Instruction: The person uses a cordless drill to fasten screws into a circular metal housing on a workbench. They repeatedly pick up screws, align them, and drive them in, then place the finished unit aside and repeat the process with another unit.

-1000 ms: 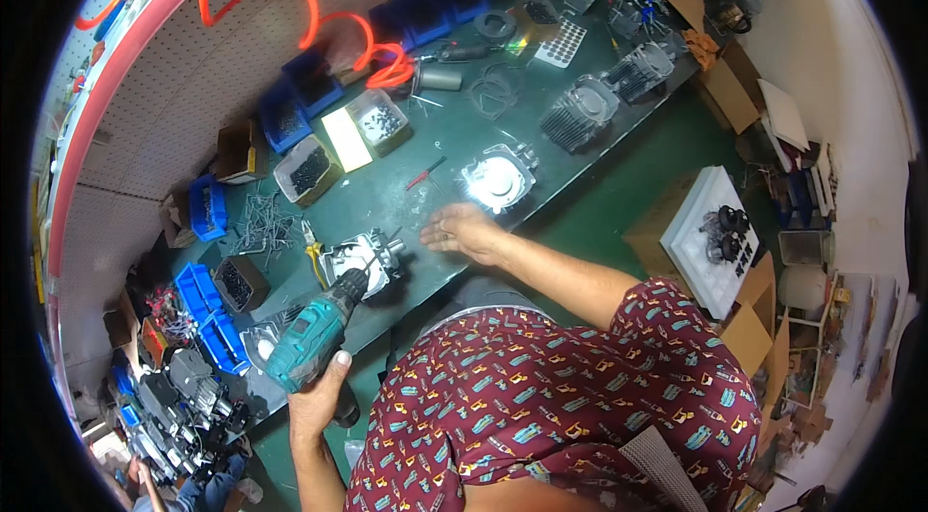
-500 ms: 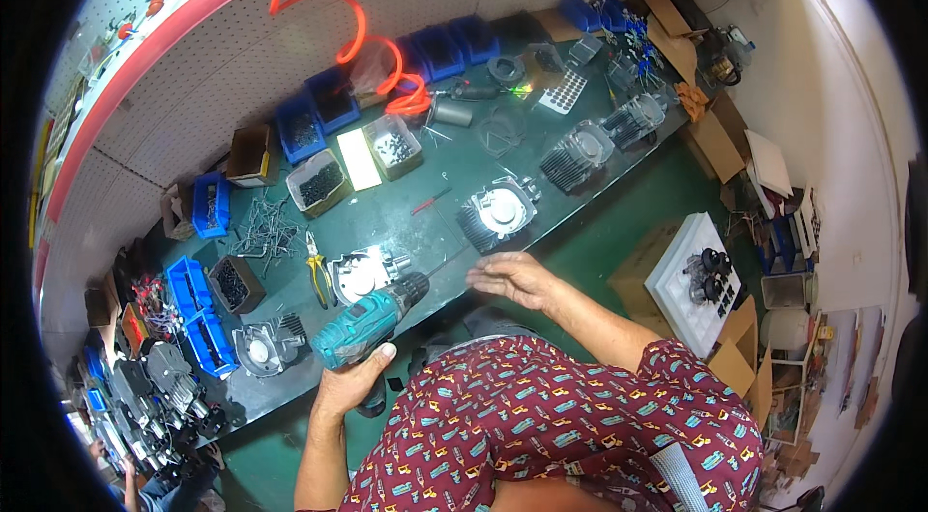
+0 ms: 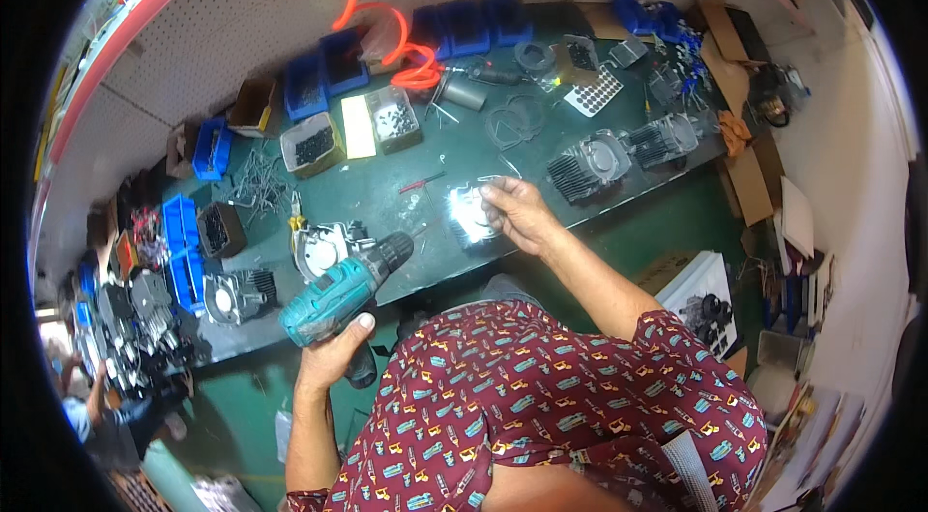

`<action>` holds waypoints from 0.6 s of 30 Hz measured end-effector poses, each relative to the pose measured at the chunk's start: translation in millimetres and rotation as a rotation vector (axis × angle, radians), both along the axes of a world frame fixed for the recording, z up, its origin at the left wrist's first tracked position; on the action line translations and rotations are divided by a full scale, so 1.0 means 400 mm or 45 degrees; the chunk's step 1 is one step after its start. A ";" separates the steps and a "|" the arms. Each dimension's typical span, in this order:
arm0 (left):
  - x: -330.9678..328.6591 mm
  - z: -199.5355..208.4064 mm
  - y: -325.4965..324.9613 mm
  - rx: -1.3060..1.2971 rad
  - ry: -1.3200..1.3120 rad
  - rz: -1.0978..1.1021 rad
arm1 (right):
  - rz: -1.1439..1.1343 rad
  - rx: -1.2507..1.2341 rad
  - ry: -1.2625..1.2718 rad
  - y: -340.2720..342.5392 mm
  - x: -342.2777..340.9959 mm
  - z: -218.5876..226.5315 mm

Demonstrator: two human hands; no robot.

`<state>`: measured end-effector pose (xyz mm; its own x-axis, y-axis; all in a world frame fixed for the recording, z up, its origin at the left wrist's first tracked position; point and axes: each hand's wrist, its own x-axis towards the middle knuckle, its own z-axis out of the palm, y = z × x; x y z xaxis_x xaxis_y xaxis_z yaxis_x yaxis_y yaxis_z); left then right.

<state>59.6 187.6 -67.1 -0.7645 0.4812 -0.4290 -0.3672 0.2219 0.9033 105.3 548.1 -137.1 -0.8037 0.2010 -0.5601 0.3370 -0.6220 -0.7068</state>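
My left hand (image 3: pixel 333 354) is wrapped round the handle of a teal cordless drill (image 3: pixel 333 299), whose black chuck and thin bit point up and right over the bench edge. The fingers of my right hand (image 3: pixel 522 214) are closed on the right side of a finned metal housing (image 3: pixel 469 217), its face washed out by glare. Part of its rim is hidden behind those fingers. Left of the drill's chuck lies a second housing (image 3: pixel 324 249) with a round white face, with yellow-handled pliers (image 3: pixel 296 214) beside it. A red-handled screwdriver (image 3: pixel 420 184) rests behind the glaring housing.
Finned housings (image 3: pixel 588 166) line the bench's right edge, and another (image 3: pixel 237 296) sits at its left. Bins of small black parts (image 3: pixel 312 146) and blue bins (image 3: pixel 184 251) stand along the back. An orange coiled hose (image 3: pixel 418 77) hangs over the bench. A person (image 3: pixel 106 406) sits at far left.
My right hand has gone from open above the bench edge to closed on the housing, which has shifted left. The drill has moved slightly left and down. The view has turned a little.
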 end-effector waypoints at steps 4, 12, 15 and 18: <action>0.058 0.054 0.149 -0.029 -0.075 0.192 | 0.183 -0.122 0.068 0.152 -0.022 -0.034; 0.161 0.106 0.331 -0.081 -0.058 0.422 | 0.542 -0.212 0.217 0.273 -0.078 -0.040; 0.187 0.114 0.360 -0.078 -0.062 0.474 | 0.543 -0.280 0.216 0.282 -0.083 -0.042; 0.205 0.097 0.350 -0.057 -0.087 0.480 | 0.561 -0.305 0.222 0.294 -0.087 -0.049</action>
<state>141.6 327.8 -28.1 -0.8531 0.1514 -0.4993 -0.4895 0.0988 0.8664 70.4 665.6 -156.6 -0.8685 -0.2940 -0.3991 0.4928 -0.5989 -0.6313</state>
